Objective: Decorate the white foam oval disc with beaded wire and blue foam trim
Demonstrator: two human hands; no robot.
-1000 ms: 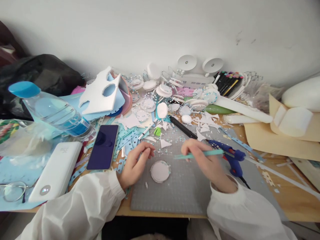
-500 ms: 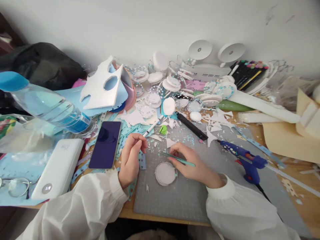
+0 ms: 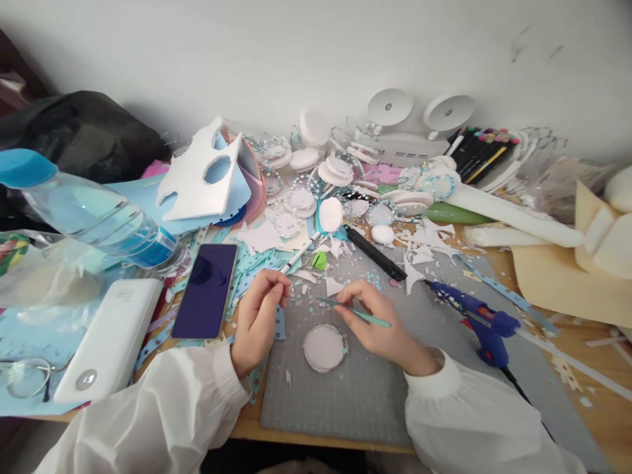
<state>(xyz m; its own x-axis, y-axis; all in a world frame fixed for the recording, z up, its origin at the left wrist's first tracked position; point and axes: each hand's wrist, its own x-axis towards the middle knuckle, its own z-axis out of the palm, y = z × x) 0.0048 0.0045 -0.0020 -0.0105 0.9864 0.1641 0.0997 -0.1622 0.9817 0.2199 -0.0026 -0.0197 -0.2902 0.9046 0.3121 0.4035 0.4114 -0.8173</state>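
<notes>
A white foam disc with a beaded rim lies on the grey cutting mat. My right hand rests just right of the disc, its fingers pinched on teal tweezers whose tips point left over the mat. My left hand hovers at the mat's left edge with fingertips pressed together above a blue perforated paper strip; whether it holds a tiny piece I cannot make out.
A blue glue gun lies right of the mat, a black phone and white power bank to the left. A water bottle, glasses, foam discs, paper scraps, a black knife and markers crowd the back.
My right hand swung the tweezers round from pointing right to pointing left and came in close beside the disc. My left hand stayed pinched at the mat's left edge.
</notes>
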